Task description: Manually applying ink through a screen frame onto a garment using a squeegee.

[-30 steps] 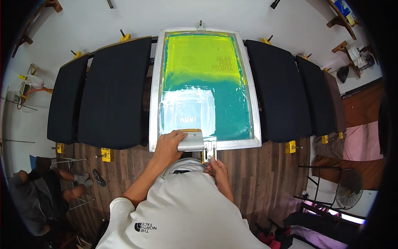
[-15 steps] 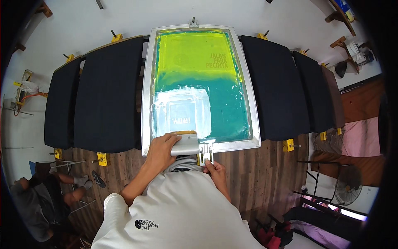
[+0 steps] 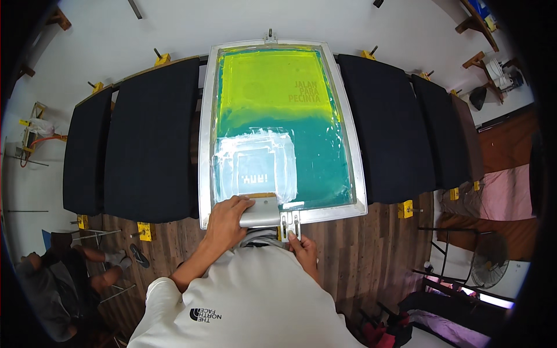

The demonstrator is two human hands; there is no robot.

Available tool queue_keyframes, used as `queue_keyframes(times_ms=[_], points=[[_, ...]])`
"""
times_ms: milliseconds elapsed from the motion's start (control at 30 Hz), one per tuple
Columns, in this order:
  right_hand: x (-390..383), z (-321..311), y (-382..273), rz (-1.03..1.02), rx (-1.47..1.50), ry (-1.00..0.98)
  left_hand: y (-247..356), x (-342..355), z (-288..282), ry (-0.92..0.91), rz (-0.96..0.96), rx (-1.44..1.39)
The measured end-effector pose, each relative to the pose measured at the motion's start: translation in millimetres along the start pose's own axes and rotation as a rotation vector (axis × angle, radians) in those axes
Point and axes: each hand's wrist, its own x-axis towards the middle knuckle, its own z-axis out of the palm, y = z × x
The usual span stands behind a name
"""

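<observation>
An aluminium-framed screen lies in front of me, with bright yellow-green over teal and a pale lettered patch near the lower left. My left hand has its fingers wrapped over a silver metal squeegee-like bar with a tan top strip, resting at the frame's near edge. My right hand has thumb and fingers closed on a slotted metal bracket at that same edge, just right of the bar.
Black padded boards flank the screen, with yellow clamp blocks along their edges. A seated person in dark clothing is at lower left. A standing fan is at lower right, and wall shelves hang upper right.
The whole view has shifted, so the screen and boards sit lower and slightly further left in the picture. Both hands keep their holds on the bar and bracket.
</observation>
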Motion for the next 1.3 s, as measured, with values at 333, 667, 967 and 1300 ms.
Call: queue_keyframes(times_ms=[333,667,967,1300], points=[[-5,9,-12,0.010,0.043,0.060,5,1,-4,-0.021,-0.015,0.000],[-6,8,-11,0.032,0.025,0.040,3,0,-3,-0.016,-0.012,0.000],[-6,10,-10,0.048,0.033,0.062,5,2,-5,-0.010,0.003,0.002],[-5,11,-9,0.002,-0.019,0.064,4,4,-7,-0.014,0.023,-0.015]])
